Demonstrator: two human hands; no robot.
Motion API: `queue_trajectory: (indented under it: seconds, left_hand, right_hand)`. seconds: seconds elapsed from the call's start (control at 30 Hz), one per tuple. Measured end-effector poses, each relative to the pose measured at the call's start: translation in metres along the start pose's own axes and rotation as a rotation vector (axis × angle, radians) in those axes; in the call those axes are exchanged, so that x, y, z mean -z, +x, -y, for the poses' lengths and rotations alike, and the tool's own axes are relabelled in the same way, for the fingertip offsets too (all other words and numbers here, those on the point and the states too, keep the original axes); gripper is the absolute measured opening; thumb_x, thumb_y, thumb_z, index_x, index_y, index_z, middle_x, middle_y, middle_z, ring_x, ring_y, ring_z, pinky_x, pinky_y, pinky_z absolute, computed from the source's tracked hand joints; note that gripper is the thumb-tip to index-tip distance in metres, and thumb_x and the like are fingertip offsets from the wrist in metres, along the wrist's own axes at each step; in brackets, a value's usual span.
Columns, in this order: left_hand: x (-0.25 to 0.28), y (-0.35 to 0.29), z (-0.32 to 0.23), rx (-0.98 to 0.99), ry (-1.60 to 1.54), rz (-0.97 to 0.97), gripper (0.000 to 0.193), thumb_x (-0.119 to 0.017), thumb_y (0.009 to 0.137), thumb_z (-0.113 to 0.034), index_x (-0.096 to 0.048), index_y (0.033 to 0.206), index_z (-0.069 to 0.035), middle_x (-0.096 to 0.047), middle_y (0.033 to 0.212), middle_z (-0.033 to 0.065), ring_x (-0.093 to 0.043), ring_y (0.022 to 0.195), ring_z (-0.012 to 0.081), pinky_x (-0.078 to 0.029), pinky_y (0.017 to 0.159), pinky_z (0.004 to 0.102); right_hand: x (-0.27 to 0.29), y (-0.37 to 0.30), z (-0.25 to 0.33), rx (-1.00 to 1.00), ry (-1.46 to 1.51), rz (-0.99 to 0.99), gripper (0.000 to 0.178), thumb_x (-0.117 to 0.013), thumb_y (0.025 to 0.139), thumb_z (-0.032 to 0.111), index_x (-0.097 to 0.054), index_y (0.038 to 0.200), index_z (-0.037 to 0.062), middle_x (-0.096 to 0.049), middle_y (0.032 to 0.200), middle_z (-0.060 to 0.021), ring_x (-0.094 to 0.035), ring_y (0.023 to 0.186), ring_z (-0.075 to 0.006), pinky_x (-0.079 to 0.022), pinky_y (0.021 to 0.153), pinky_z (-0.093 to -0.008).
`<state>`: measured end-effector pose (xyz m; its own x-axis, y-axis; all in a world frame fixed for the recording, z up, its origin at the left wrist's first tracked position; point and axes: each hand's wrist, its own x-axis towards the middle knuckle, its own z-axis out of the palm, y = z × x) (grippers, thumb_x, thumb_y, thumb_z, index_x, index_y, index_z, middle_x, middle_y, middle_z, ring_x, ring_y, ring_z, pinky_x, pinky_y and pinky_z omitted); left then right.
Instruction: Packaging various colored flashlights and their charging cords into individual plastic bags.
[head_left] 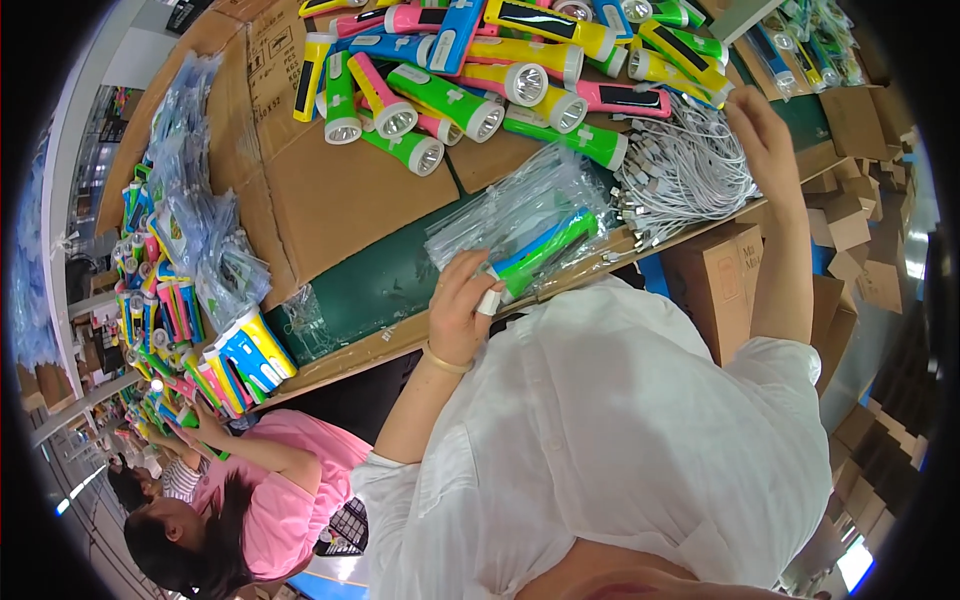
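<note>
My left hand (pixel 464 306) is at the table's near edge, its fingers curled round the near end of a green-and-blue flashlight (pixel 545 255) in clear plastic. One finger of that hand has a white wrap. Clear plastic bags (pixel 480 225) lie flat just beyond it. My right hand (pixel 766 142) reaches out to the far right with bent fingers. It is beside a bundle of white charging cables (pixel 685 165) and the end of a yellow flashlight (pixel 685 60). Whatever its fingertips hold is hidden.
Many coloured flashlights (pixel 405 90) are heaped on cardboard (pixel 330 200) at the back. Blue-tinted plastic bags (pixel 205 170) and bagged flashlights (pixel 245 360) lie to the left. A co-worker in pink (pixel 290 500) sits at left. Cardboard boxes (pixel 720 285) stand at right below the table.
</note>
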<state>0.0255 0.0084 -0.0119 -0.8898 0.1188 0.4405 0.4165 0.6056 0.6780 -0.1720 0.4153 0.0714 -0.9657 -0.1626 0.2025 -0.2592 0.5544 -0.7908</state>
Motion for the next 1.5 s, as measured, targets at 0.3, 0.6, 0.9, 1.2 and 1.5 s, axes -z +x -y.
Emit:
queue_trajectory:
  seconds: [0.3,0.6,0.9,1.2,1.5]
  left_hand:
    - [-0.004,-0.002,-0.005,0.035,-0.02,-0.051,0.016,-0.076,0.081,-0.002,-0.064,0.092,0.001,-0.066,0.12,0.0199,-0.063,0.112,0.0413,-0.052,0.095,0.0464]
    - [-0.004,-0.01,-0.005,0.096,-0.075,-0.076,0.017,-0.075,0.085,-0.006,-0.066,0.098,-0.001,-0.067,0.124,0.0195,-0.064,0.113,0.036,-0.051,0.099,0.0421]
    - [0.014,-0.017,-0.006,0.569,-0.149,-0.023,0.017,-0.072,0.087,-0.002,-0.069,0.104,0.001,-0.069,0.103,0.0163,-0.068,0.088,0.0293,-0.055,0.078,0.0331]
    - [0.01,-0.012,-0.021,0.459,-0.217,-0.142,0.014,-0.069,0.088,0.002,-0.07,0.102,0.002,-0.071,0.094,0.0131,-0.069,0.086,0.0202,-0.054,0.078,0.0283]
    - [0.006,-0.02,-0.016,0.482,-0.33,-0.189,0.015,-0.068,0.085,0.005,-0.069,0.098,-0.001,-0.071,0.091,0.0117,-0.068,0.078,0.0236,-0.053,0.072,0.0297]
  right_hand:
    - [-0.073,0.0,0.082,0.056,0.974,0.382,0.02,-0.057,0.103,0.019,-0.053,0.087,0.0076,-0.043,0.071,0.0041,-0.037,0.059,-0.0047,-0.027,0.052,-0.0227]
    - [-0.144,-0.018,0.045,-0.291,0.561,0.665,0.027,-0.067,0.095,0.016,-0.051,0.075,0.0081,-0.044,0.066,0.0077,-0.037,0.059,-0.0024,-0.029,0.053,-0.0221]
    - [-0.169,-0.017,0.09,0.348,0.023,0.917,0.025,-0.072,0.088,0.018,-0.055,0.079,0.0024,-0.058,0.066,-0.0066,-0.059,0.063,-0.0267,-0.045,0.06,-0.0385]
    - [-0.206,-0.026,0.121,0.199,0.353,1.162,0.03,-0.075,0.088,0.026,-0.059,0.102,0.0061,-0.054,0.076,-0.0088,-0.059,0.069,-0.0257,-0.046,0.063,-0.039]
    - [-0.201,-0.037,0.105,0.584,0.192,0.917,0.015,-0.068,0.094,0.022,-0.064,0.098,0.0075,-0.063,0.088,-0.0093,-0.065,0.08,-0.0327,-0.05,0.067,-0.042]
